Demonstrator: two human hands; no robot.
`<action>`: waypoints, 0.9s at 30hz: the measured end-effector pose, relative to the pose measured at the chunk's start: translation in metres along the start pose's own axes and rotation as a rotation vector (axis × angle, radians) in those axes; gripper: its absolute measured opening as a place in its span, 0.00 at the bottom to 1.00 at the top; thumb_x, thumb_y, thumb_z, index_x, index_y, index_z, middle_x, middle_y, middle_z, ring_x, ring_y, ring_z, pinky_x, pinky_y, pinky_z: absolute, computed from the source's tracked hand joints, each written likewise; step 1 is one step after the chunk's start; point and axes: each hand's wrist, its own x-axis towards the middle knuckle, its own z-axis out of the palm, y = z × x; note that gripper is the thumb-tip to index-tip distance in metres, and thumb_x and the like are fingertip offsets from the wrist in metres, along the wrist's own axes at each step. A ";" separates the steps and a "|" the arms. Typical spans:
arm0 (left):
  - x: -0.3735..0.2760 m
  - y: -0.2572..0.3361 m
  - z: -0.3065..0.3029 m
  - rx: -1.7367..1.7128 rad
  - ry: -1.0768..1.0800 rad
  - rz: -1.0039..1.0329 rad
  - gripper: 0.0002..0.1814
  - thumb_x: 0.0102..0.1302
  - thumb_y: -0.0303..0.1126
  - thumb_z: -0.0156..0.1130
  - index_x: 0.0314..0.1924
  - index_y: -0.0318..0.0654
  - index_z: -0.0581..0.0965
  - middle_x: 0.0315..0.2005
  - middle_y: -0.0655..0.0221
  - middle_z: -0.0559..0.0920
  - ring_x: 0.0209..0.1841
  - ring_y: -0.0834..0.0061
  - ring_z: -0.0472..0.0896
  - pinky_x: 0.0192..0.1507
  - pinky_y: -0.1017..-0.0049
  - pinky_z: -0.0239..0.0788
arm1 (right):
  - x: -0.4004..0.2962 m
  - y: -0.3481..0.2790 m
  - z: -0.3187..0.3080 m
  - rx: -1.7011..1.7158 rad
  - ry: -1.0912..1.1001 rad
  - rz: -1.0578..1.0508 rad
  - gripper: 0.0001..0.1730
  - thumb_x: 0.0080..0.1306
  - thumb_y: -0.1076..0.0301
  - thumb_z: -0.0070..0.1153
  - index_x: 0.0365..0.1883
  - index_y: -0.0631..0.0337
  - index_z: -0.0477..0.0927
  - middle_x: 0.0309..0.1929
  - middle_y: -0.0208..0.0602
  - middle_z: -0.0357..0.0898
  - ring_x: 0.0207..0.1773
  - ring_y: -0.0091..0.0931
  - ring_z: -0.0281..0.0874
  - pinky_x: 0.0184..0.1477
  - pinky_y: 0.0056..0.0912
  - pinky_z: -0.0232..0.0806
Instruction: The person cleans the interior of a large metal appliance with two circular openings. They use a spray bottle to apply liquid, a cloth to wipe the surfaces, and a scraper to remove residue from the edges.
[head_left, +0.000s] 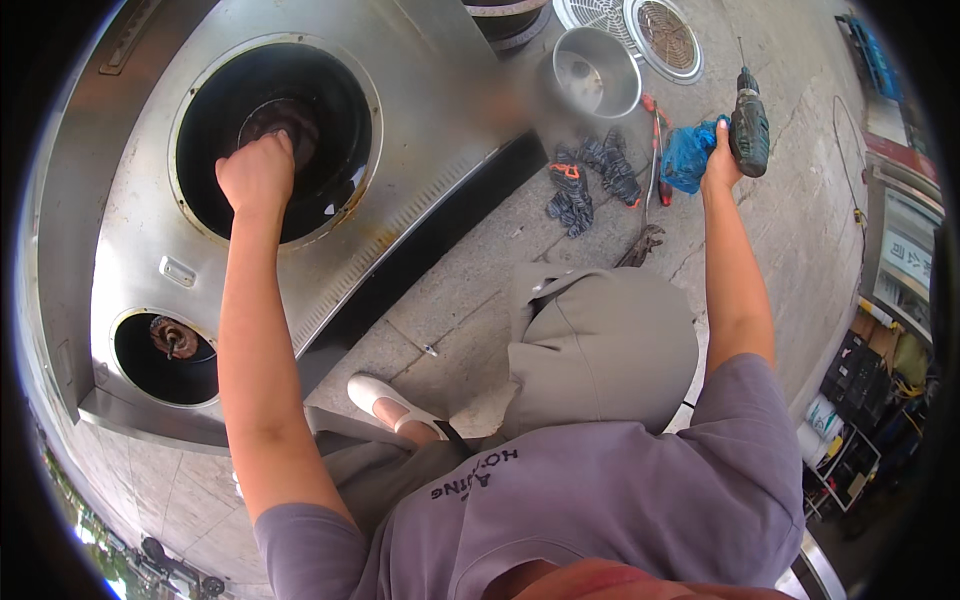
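My left hand (259, 174) is over the large round opening (214, 161) of a stainless steel stove. Its fingers are curled near a dark round burner part (281, 118) inside; the fingertips are hidden, so I cannot tell whether they grip anything. Out to the right, my right hand (724, 161) holds a cordless drill (750, 131), its thumb along the near side and the handle mostly hidden beneath the body. A long thin bit (741, 54) points away from me. Beside that hand lies a crumpled blue plastic bag (684, 159).
A smaller stove opening (142, 367) contains a rusty burner (174, 337). Dark gloves (574, 199), a long-handled tool (654, 169) and a metal pot (600, 75) are on the paved floor. Round grates (664, 37) lie beyond. Boxes and cables (859, 367) crowd the right edge.
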 end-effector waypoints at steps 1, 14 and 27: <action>0.000 0.000 -0.002 0.046 0.007 0.010 0.25 0.71 0.46 0.43 0.26 0.44 0.84 0.24 0.61 0.84 0.28 0.59 0.84 0.36 0.61 0.69 | 0.008 0.013 -0.002 -0.011 0.050 -0.020 0.24 0.59 0.61 0.69 0.51 0.62 0.79 0.50 0.34 0.80 0.50 0.27 0.76 0.54 0.32 0.67; 0.003 -0.002 -0.010 0.158 -0.124 0.023 0.26 0.74 0.48 0.40 0.31 0.43 0.82 0.27 0.58 0.85 0.31 0.57 0.84 0.38 0.60 0.71 | 0.068 0.105 -0.029 -0.043 0.270 0.018 0.25 0.58 0.63 0.70 0.50 0.65 0.79 0.49 0.37 0.81 0.47 0.31 0.78 0.51 0.36 0.71; 0.008 0.028 -0.052 0.110 0.123 -0.049 0.23 0.71 0.52 0.47 0.35 0.42 0.80 0.33 0.64 0.83 0.35 0.59 0.83 0.37 0.62 0.72 | 0.020 0.142 -0.075 -0.118 0.119 0.031 0.32 0.58 0.53 0.69 0.52 0.67 0.76 0.53 0.39 0.77 0.51 0.31 0.76 0.53 0.36 0.69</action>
